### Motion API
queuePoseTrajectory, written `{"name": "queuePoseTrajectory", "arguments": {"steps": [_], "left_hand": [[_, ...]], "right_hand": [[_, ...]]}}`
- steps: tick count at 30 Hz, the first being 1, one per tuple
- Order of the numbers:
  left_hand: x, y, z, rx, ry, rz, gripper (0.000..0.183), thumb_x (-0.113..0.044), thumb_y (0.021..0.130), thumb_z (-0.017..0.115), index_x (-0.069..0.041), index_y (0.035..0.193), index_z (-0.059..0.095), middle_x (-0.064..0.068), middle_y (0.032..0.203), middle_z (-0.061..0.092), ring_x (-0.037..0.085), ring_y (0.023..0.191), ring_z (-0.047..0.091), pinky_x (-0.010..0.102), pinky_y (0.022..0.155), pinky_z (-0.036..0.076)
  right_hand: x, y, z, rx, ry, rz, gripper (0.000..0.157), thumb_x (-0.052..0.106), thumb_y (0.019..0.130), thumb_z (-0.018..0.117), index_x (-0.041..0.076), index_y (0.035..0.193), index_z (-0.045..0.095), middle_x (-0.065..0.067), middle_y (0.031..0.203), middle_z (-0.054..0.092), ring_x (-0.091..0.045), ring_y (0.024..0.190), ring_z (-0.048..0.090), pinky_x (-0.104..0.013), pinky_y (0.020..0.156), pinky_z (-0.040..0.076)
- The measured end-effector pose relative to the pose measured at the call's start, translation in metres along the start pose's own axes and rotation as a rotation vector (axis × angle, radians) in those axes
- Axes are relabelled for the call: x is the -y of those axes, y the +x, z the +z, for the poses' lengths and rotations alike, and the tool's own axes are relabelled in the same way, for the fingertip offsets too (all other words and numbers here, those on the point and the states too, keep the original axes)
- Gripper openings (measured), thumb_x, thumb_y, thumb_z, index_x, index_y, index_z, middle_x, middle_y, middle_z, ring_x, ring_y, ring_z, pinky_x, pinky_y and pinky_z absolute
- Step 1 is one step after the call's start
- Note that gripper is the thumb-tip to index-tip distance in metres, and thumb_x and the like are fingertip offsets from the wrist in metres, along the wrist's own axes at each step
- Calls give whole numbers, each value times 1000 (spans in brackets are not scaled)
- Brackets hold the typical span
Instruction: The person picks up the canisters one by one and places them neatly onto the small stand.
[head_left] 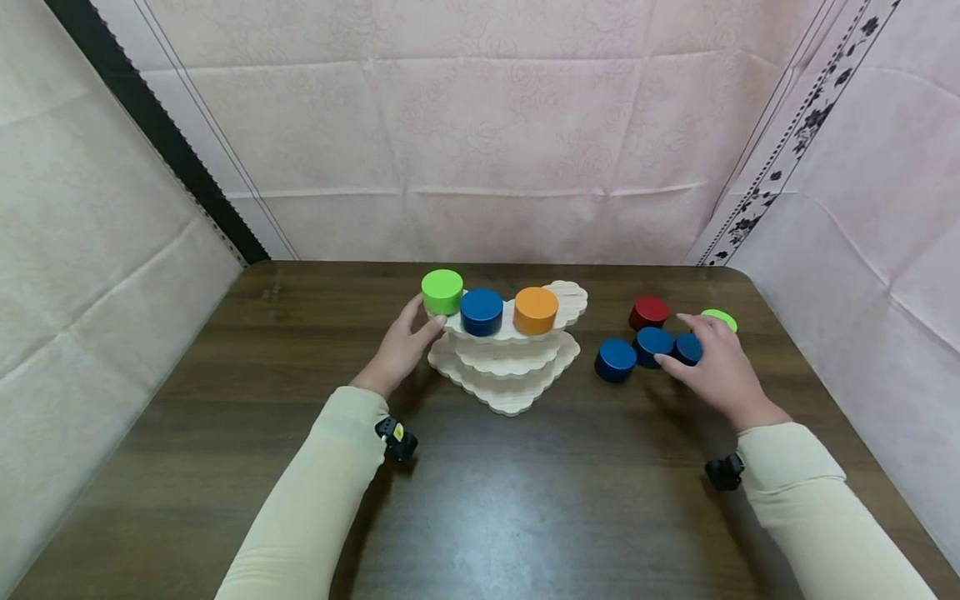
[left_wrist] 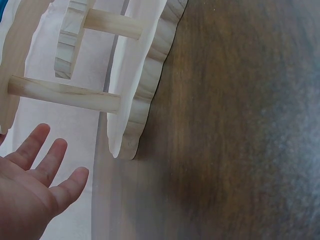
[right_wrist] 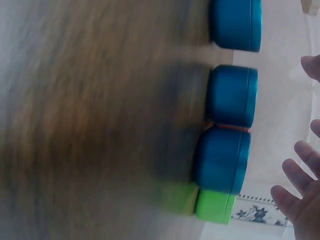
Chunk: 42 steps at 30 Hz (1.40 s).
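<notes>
Three cylinders stood on the top tier of a wooden stand (head_left: 510, 358) in the head view, at the counter's (head_left: 480, 500) twelve o'clock: a green cylinder (head_left: 442, 293), a blue cylinder (head_left: 481, 313) and an orange cylinder (head_left: 536, 311). A red cylinder (head_left: 648, 312), three loose blue cylinders (head_left: 652, 343) and a second green cylinder (head_left: 722, 320) clustered at two o'clock. The step in hand seemed a reach into that cluster; the next move probably called for closing on one piece without nudging its neighbours. The right hand (head_left: 716, 367), forearm toward five o'clock, arched over the cluster's four-o'clock side. The left hand (head_left: 397, 354), forearm toward seven, met the stand's left end; whether it gripped anything could not be told.

In the left wrist view, three of its fingers stretched apart near the stand's posts (left_wrist: 65, 94).

The right wrist view showed the right fingers splayed at four o'clock, holding nothing.
</notes>
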<state>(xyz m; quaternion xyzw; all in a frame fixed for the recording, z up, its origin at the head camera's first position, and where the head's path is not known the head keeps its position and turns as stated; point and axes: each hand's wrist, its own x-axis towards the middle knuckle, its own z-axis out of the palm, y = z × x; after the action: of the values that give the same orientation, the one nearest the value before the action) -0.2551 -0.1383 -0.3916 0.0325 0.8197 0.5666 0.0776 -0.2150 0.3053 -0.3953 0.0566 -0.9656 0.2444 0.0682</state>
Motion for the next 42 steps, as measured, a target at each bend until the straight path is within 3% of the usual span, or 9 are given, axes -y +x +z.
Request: {"name": "queuePoseTrajectory", "arguments": {"steps": [8, 18, 28, 42], "left_hand": [[-1, 0, 0, 8, -1, -16, 72, -52, 97, 50, -28, 155, 16, 8, 158, 24, 31, 144, 25, 57, 112, 24], [-2, -1, 0, -3, 6, -3, 72, -51, 97, 51, -27, 155, 17, 9, 158, 25, 32, 143, 27, 57, 112, 26], [-2, -2, 0, -5, 9, 10, 71, -49, 97, 50, -26, 155, 17, 9, 157, 26, 31, 143, 28, 56, 112, 27], [0, -1, 0, 0, 9, 7, 73, -53, 96, 51, -27, 155, 17, 8, 158, 24, 32, 143, 26, 57, 112, 25]], "right_hand": [[-18, 0, -2, 6, 26, 47, 80, 49, 90, 63, -2, 145, 35, -34, 145, 29, -54, 130, 25, -75, 93, 32], [-31, 0, -3, 10, 83, 69, 83, 44, 89, 67, -11, 142, 34, -38, 139, 31, -52, 125, 28, -70, 96, 33], [-41, 3, -3, 128, 144, 136, 94, 47, 90, 63, -18, 144, 22, -42, 142, 25, -56, 131, 22, -70, 102, 26], [-55, 7, -3, 250, 166, 205, 97, 46, 90, 64, -19, 143, 15, -44, 139, 27, -55, 123, 34, -66, 100, 34]]}}
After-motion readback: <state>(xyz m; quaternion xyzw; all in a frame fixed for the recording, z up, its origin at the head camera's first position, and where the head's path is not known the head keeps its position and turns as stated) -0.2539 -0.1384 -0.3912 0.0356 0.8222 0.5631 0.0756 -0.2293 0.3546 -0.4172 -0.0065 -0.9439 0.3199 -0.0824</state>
